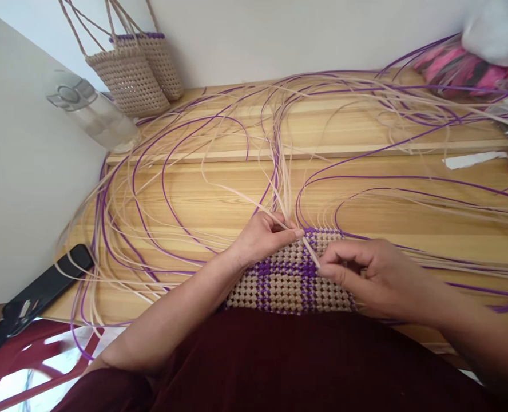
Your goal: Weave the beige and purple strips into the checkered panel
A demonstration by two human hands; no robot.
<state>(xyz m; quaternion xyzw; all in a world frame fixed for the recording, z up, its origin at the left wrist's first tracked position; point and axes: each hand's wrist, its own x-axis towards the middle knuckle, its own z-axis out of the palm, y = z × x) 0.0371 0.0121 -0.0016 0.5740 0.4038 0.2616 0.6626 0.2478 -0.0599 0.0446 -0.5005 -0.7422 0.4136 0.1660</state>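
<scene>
A beige and purple woven piece (286, 283) lies at the table's near edge, against the dark red clothing. At its upper edge, my left hand (275, 233) is closed, with thumb and fingers pinching a beige strand (245, 197). My right hand (352, 266) is closed over the right part of the weave and pinches a short beige length (310, 252) that runs up to the left fingertips. Many long beige and purple strands (280, 149) fan out from the weave to the left, right and back.
Two woven bags (129, 77) and a clear bottle (102, 120) stand at the back left. A black case (48, 286) lies at the left edge. Pink bundles (460, 68), a white plastic bag (496, 34) and a white paper strip (475, 160) are at the right.
</scene>
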